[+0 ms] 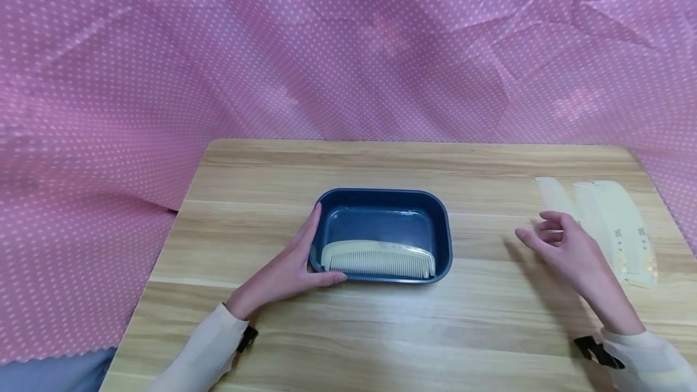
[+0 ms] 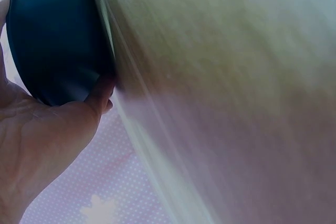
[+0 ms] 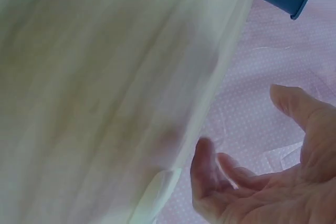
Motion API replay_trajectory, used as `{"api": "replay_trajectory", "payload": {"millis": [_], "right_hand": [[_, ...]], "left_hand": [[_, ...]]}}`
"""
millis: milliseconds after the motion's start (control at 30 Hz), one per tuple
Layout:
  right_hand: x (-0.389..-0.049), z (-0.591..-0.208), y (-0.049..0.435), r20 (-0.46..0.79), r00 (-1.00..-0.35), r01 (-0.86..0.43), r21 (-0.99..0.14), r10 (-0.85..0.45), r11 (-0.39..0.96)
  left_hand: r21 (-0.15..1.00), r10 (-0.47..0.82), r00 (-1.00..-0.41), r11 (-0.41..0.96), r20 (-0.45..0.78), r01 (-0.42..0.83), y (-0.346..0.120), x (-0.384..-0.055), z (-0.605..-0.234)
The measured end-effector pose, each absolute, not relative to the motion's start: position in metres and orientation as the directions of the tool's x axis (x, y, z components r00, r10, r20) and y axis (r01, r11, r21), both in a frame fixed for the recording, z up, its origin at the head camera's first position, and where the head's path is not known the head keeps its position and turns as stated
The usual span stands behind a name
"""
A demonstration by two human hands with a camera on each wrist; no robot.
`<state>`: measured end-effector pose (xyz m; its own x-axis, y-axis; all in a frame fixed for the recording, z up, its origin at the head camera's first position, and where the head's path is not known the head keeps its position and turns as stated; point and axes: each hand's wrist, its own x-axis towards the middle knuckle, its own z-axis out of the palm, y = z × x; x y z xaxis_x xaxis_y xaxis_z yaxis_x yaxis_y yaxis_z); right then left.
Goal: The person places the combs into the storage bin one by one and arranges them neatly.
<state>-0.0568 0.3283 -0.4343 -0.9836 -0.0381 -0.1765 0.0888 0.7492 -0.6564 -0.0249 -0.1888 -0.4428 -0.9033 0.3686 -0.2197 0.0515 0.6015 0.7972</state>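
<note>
Got left hand [image 1: 291, 272] spread round tray [image 1: 376, 221] corner, comb [image 1: 376, 247] inside. Got right hand [image 1: 574, 259] loosely curled, partly hiding other combs [image 1: 618, 213], with pink cloth [image 1: 348, 65] behind table [image 1: 463, 331].

Glare pales the tabletop [image 1: 397, 325] at the head view's lower centre; lower right, the right hand [image 1: 574, 256] casts a soft shadow; both wrist views look hazy.

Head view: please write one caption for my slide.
Left hand holds a blue tray with a pale comb inside; right hand hovers near other combs.
</note>
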Motion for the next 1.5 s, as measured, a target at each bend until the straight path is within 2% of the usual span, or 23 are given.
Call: {"api": "replay_trajectory", "payload": {"millis": [167, 400, 733, 1033, 1333, 1500], "right_hand": [[-0.061, -0.437, 0.340, -0.128, -0.990, 0.034, -0.625, -0.060, 0.780], [-0.057, -0.436, 0.357, -0.149, -0.989, 0.092, -0.549, 0.011, 0.830], [-0.056, -0.442, 0.368, -0.063, -0.998, 0.042, -0.524, 0.010, 0.851], [-0.062, -0.437, 0.374, -0.174, -0.985, 0.096, -0.486, 0.011, 0.868], [-0.066, -0.436, 0.382, -0.267, -0.963, 0.107, -0.513, -0.040, 0.851], [-0.066, -0.435, 0.380, -0.238, -0.969, 0.083, -0.549, -0.060, 0.831]], "left_hand": [[0.803, 0.374, -0.902, 0.594, -0.214, 0.056, -0.187, -0.024, -0.444], [0.803, 0.368, -0.903, 0.594, -0.221, 0.045, -0.186, -0.025, -0.443], [0.800, 0.365, -0.903, 0.598, -0.226, 0.042, -0.186, -0.028, -0.444], [0.796, 0.366, -0.903, 0.604, -0.225, 0.046, -0.187, -0.029, -0.443], [0.801, 0.374, -0.902, 0.596, -0.215, 0.056, -0.188, -0.027, -0.443], [0.801, 0.371, -0.901, 0.597, -0.225, 0.045, -0.189, -0.026, -0.442]]}}
